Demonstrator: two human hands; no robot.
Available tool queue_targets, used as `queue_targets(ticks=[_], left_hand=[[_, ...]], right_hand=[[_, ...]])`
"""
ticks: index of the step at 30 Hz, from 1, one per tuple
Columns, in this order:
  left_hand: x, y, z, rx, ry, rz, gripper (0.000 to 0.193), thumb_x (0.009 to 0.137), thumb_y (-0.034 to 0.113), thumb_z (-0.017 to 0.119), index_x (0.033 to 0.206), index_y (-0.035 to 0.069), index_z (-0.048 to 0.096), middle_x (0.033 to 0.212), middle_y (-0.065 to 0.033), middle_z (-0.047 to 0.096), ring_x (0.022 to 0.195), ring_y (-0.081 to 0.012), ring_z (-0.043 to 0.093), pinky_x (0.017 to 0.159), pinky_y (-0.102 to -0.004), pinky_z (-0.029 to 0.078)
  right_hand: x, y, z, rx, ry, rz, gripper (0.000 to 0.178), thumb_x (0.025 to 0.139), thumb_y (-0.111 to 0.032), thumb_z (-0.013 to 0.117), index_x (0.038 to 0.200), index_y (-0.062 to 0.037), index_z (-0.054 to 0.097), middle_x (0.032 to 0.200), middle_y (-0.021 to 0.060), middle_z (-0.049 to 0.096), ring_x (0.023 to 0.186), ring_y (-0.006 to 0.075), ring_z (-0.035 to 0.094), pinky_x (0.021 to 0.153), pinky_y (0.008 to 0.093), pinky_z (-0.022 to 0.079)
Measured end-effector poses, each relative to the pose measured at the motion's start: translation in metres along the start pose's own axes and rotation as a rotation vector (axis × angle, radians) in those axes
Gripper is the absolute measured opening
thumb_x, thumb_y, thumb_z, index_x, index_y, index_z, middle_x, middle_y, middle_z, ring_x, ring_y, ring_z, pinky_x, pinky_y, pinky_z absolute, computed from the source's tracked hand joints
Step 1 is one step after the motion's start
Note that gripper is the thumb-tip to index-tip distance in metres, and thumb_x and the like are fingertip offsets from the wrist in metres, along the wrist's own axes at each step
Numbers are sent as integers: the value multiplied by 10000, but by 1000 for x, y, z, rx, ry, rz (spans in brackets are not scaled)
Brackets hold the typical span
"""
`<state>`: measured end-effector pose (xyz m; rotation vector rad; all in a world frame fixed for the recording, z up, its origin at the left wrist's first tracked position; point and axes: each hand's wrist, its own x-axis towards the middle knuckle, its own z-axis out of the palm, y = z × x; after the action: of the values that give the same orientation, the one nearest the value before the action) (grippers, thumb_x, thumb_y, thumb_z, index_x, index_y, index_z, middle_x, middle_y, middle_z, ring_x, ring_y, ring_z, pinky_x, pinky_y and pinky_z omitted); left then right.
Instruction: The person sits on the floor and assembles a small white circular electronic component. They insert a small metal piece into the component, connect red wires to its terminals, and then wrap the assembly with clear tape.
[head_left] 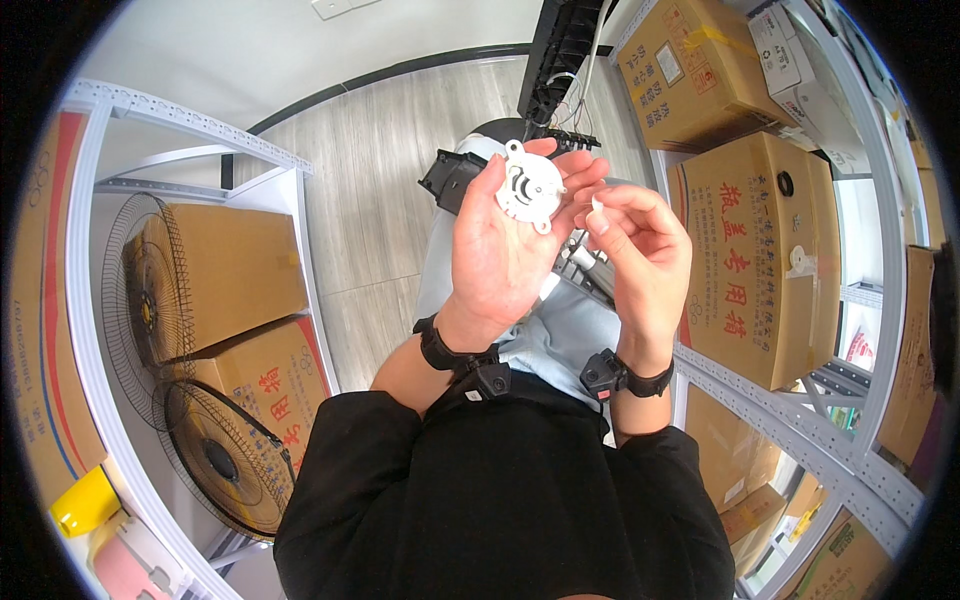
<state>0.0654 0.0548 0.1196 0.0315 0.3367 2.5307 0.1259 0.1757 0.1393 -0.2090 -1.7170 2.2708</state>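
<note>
My left hand (490, 260) is turned palm up and holds a round white plastic part (530, 188) on its fingers, with the thumb against the edge. The part has two looped ears and dark curved slots. Close beside it, my right hand (645, 250) pinches a small white piece (598, 203) between thumb and finger; its exact kind is too small to tell. Behind my left hand a black plastic part (452, 182) shows. Below my hands, a grey and white object (588, 265) near my lap is mostly hidden.
A black upright frame (560, 65) with loose wires stands ahead. Metal shelves flank me. On the left are wire fan guards (215, 460) and cardboard boxes (240, 270); on the right are more cardboard boxes (740, 250), one with a black ring and a white piece on it.
</note>
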Motion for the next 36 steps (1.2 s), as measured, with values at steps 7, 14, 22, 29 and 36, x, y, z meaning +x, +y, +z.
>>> queue_targets(ticks=[7,14,22,29,36], left_hand=[[0,-2,5,18,28,3,451,1001,346,336,1267,-5,436,1308,-249,477,1294,-390,399,1081,-497,329],[0,-2,4,40,5,-23,428,998,338,368,1232,-4,478,1262,-178,533,1222,-275,481,1054,-408,362],[1,-1,6,46,23,-27,427,1002,332,358,1230,-7,482,1267,-171,530,1217,-251,482,1056,-396,355],[1,-2,4,54,-9,-31,429,1004,325,351,1241,-12,470,1273,-170,520,1215,-239,478,1054,-382,357],[1,-3,3,55,2,-54,426,1003,329,360,1238,-7,476,1275,-168,522,1224,-240,475,1059,-386,355]], right_hand=[[8,3,2,-345,75,-117,169,816,1,700,983,-24,690,917,11,683,748,33,563,626,177,431],[12,-6,13,-406,93,-49,170,808,-14,706,978,-10,695,863,11,691,696,31,566,608,182,448],[15,-14,18,-621,91,-108,150,802,-28,705,951,-43,696,806,40,695,663,64,629,604,218,498],[17,-16,17,-703,90,-133,143,792,-49,714,934,-58,699,776,60,694,631,87,647,575,228,500],[15,-20,14,-779,64,-130,146,785,-73,718,930,-66,700,734,66,682,618,96,656,562,231,494]])
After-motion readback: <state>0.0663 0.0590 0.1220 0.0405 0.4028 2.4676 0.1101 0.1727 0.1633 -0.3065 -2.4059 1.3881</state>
